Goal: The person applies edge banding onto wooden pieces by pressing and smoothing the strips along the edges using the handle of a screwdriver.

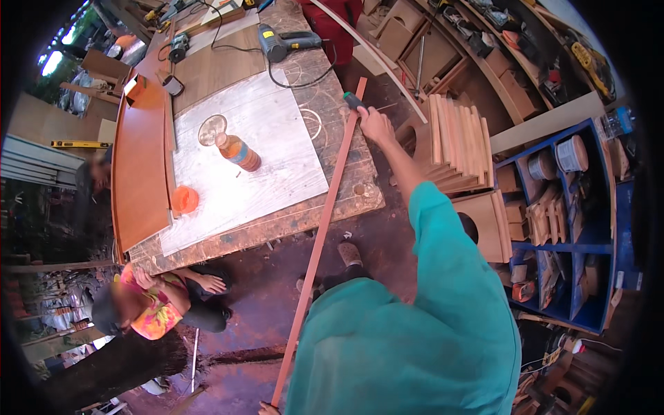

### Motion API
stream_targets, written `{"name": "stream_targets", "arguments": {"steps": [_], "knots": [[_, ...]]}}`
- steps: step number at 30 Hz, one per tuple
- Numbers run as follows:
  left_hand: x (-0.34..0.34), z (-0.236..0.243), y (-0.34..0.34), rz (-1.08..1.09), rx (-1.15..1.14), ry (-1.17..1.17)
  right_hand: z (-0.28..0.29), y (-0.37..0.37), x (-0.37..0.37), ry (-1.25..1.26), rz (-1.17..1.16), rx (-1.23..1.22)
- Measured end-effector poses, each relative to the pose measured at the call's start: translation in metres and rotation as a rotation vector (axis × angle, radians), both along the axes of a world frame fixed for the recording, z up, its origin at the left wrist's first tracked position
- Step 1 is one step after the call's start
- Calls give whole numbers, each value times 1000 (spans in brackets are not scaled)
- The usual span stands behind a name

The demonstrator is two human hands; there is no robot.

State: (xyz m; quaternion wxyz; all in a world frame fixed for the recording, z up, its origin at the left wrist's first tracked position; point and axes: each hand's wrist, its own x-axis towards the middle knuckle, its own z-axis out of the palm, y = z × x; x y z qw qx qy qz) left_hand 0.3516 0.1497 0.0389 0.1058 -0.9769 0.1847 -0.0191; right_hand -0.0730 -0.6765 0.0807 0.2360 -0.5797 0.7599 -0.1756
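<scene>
Workshop seen from above: at far left a second person (149, 304) in a bright patterned top crouches below the workbench (346, 149), hands drawn in close and well apart from mine. On the bench a long reddish-brown panel (138, 173) lies along the left edge, just beside a pale whitewashed board (270, 166) that carries an orange lid (185, 199) and a plastic bottle (238, 152) with an orange band. Farther back sit an electric drill (283, 41) with its black cord and a smaller power tool (180, 47).

Centre frame, the long reddish wooden strip (325, 228) runs on a steep diagonal, its far end up at the bench's right edge near my right hand, its near end down at the lower edge of the frame. Its long axis points almost straight away from me, leaning right as it rises. My left hand (266, 409) shows only as a sliver at the strip's near end; whether it grips the wood I cannot tell. My right hand (377, 126), at the end of a teal sleeve, is the one plainly reaching the far end, and it is closed around a small green-tipped dark tool (353, 101) held just against the strip's top.

To the right, a stack of curved plywood pieces (460, 145) leans near my forearm, and beyond it a blue shelf unit (595, 221) holds tins and offcuts. Nothing lies across the strip itself; the bench edge runs close on its left.
</scene>
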Motion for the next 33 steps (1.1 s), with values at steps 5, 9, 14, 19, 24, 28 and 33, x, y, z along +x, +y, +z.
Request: {"name": "stream_targets", "arguments": {"steps": [5,9,14,19,24,28,33], "knots": [[4,7,16,-313,102,-170,1,-31,-11,-3,10,24],[14,16,35,-659,214,-316,-6,-63,-22,-67,-32,56],[27,23,46,-1011,377,-518,-5,-97,-28,-85,-114,60],[21,-25,22,-840,197,-534,31,-141,-34,-45,-233,61],[4,-20,42,-697,101,-484,7,-124,-50,55,-90,24],[-20,-5,31,-280,133,-374,-9,-77,-43,141,33,-81],[-38,18,-11,164,-126,75,-2,14,-11,123,181,-95]]}}
